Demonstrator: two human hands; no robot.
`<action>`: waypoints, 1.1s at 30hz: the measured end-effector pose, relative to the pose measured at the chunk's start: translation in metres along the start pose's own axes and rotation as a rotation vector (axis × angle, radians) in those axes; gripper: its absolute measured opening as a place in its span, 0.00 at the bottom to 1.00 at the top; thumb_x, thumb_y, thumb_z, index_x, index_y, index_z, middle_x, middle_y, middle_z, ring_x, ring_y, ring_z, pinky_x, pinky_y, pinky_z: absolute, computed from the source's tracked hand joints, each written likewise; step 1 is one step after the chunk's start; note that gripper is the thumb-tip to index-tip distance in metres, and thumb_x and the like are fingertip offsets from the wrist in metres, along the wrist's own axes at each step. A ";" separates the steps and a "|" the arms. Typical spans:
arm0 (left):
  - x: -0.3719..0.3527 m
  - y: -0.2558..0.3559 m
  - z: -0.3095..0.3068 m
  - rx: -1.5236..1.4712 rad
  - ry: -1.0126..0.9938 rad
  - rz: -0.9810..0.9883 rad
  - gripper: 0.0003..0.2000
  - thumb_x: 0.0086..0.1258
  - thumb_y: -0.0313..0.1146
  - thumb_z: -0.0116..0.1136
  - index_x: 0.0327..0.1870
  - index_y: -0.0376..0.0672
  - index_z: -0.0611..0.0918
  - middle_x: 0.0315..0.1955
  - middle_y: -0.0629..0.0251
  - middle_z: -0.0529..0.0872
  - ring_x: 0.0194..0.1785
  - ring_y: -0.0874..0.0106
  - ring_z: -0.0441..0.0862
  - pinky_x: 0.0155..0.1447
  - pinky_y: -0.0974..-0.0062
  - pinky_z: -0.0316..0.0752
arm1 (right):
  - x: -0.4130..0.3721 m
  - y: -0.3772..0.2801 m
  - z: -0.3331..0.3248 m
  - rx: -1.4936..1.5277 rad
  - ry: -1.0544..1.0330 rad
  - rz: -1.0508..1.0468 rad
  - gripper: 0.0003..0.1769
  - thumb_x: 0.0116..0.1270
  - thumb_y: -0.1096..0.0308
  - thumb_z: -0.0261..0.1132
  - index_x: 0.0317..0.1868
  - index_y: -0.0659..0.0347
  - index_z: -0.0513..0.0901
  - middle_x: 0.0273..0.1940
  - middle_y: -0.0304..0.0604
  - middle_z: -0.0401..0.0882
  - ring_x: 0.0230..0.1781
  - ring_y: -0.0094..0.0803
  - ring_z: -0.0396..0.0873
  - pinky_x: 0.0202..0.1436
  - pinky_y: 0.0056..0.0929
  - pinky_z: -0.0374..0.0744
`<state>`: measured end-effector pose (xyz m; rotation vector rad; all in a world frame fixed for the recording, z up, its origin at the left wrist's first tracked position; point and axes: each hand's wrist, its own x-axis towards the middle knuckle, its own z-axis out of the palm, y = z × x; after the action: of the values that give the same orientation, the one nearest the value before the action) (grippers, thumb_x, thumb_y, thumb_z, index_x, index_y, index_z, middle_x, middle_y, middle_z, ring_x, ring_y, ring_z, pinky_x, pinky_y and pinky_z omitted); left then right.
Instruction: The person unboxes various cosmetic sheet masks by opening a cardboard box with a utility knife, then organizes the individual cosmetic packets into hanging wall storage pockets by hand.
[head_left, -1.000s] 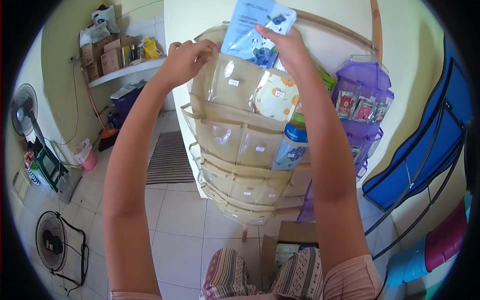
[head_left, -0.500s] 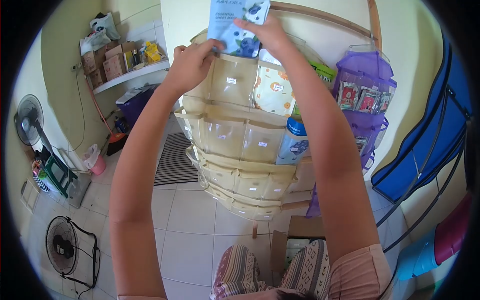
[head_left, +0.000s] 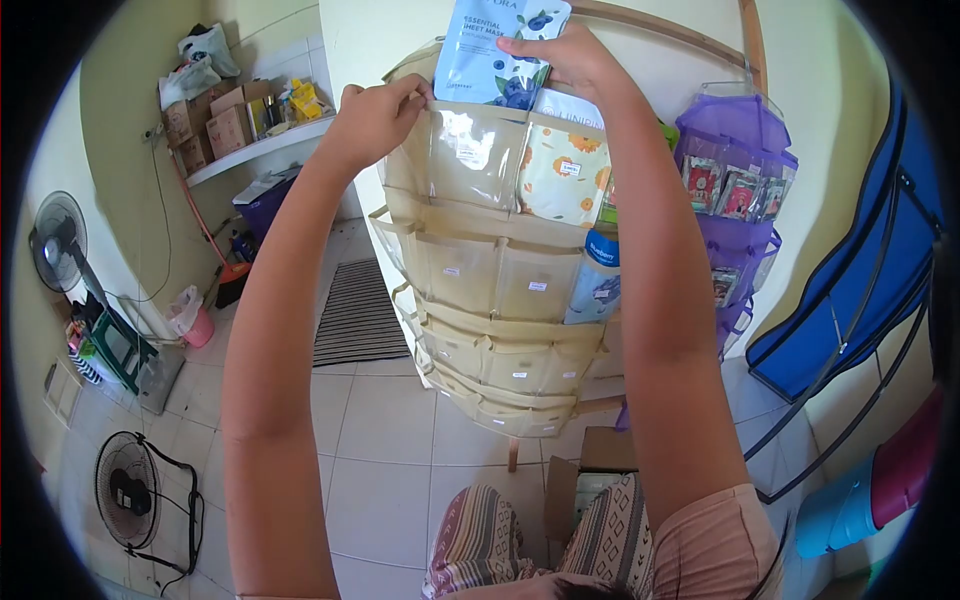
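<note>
My right hand (head_left: 575, 58) grips the right side of a blue sheet mask packet (head_left: 490, 60) printed with blueberries, thumb on its front. The packet stands upright at the mouth of a top-row clear pocket of the beige hanging organizer (head_left: 468, 225). Fingers of my left hand (head_left: 378, 120) are pinched on that pocket's upper left edge. To the right, a white packet with orange flowers (head_left: 563, 178) fills the neighbouring pocket, with a white packet (head_left: 570, 107) showing behind it. Lower down, a blue blueberry packet (head_left: 597, 280) sits in another pocket, partly behind my right arm.
A purple hanging organizer (head_left: 735, 140) with small packets hangs at the right, beside a blue folded panel (head_left: 850, 270) and black cables. An open cardboard box (head_left: 562, 500) sits on the floor by my knees. Fans (head_left: 130, 490), a broom (head_left: 232, 282) and a striped mat (head_left: 362, 310) are at the left.
The packet has come down to the pocket's mouth and slightly right, in my right hand. My left hand has moved off the packet's lower corner onto the pocket's edge.
</note>
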<state>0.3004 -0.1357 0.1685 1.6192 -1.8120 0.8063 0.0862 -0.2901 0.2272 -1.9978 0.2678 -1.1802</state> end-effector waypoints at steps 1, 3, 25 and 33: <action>0.002 -0.004 0.002 -0.055 0.001 -0.023 0.08 0.75 0.35 0.51 0.48 0.47 0.80 0.30 0.64 0.87 0.34 0.67 0.84 0.60 0.67 0.66 | 0.005 0.002 -0.002 0.013 -0.015 0.004 0.29 0.58 0.66 0.79 0.58 0.66 0.80 0.53 0.46 0.85 0.53 0.36 0.83 0.59 0.37 0.81; 0.005 -0.009 0.006 -0.057 -0.025 -0.025 0.09 0.75 0.37 0.50 0.49 0.49 0.80 0.32 0.64 0.88 0.37 0.63 0.84 0.61 0.64 0.64 | 0.018 0.013 0.002 -0.006 -0.100 -0.051 0.28 0.57 0.66 0.79 0.57 0.67 0.81 0.51 0.46 0.85 0.52 0.35 0.83 0.58 0.35 0.80; 0.003 0.005 0.006 -0.376 -0.002 -0.117 0.06 0.74 0.38 0.58 0.42 0.48 0.81 0.32 0.71 0.87 0.36 0.74 0.85 0.52 0.67 0.74 | 0.015 0.017 0.014 -0.344 0.106 -0.272 0.28 0.53 0.57 0.81 0.50 0.64 0.85 0.46 0.46 0.87 0.48 0.33 0.84 0.55 0.33 0.80; 0.005 0.003 0.008 -0.111 0.065 0.036 0.06 0.74 0.34 0.56 0.45 0.44 0.78 0.32 0.66 0.86 0.27 0.73 0.79 0.40 0.73 0.77 | 0.015 0.019 0.022 -0.208 0.080 -0.117 0.34 0.57 0.55 0.79 0.59 0.65 0.79 0.50 0.48 0.86 0.50 0.35 0.84 0.58 0.34 0.78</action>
<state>0.2970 -0.1449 0.1670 1.4786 -1.8119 0.7517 0.1166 -0.2994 0.2176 -2.1729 0.3298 -1.3556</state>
